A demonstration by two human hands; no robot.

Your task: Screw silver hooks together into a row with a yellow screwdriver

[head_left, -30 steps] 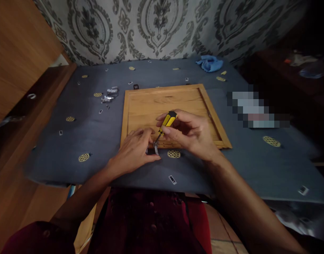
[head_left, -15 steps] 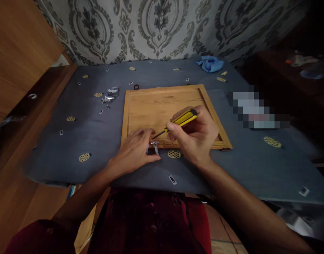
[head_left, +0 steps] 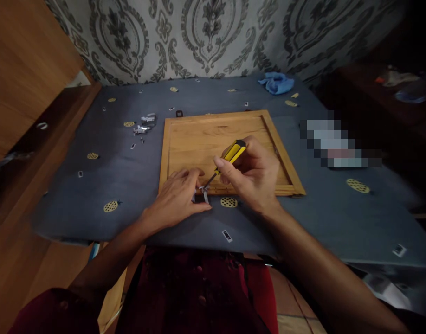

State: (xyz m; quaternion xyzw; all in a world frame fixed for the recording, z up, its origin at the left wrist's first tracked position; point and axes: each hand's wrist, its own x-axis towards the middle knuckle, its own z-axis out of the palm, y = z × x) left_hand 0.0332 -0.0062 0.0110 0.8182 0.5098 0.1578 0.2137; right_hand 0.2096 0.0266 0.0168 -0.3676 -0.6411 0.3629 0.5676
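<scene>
A wooden cabinet door (head_left: 199,144) with a raised frame lies flat on the table. At its near edge sits a metal hinge (head_left: 205,196), partly hidden by my left hand (head_left: 174,197). My left thumb and fingers are curled around the hinge, holding it against the door. In my right hand (head_left: 256,174) is a yellow and black screwdriver (head_left: 235,152), gripped by the handle and tilted. Its shaft points down and left, with the tip at the hinge; whether it sits in a screw is too small to tell.
Metal hinges (head_left: 143,128) and small screws (head_left: 142,140) lie left of the door on the dark patterned tablecloth (head_left: 112,181). A blue cloth (head_left: 277,83) is crumpled at the back right. A blurred-out item (head_left: 334,144) lies on the right. A patterned wall stands behind.
My right hand has shifted slightly left and the screwdriver has become steeper, its tip moving down and right to the hinge. My left hand stays in place.
</scene>
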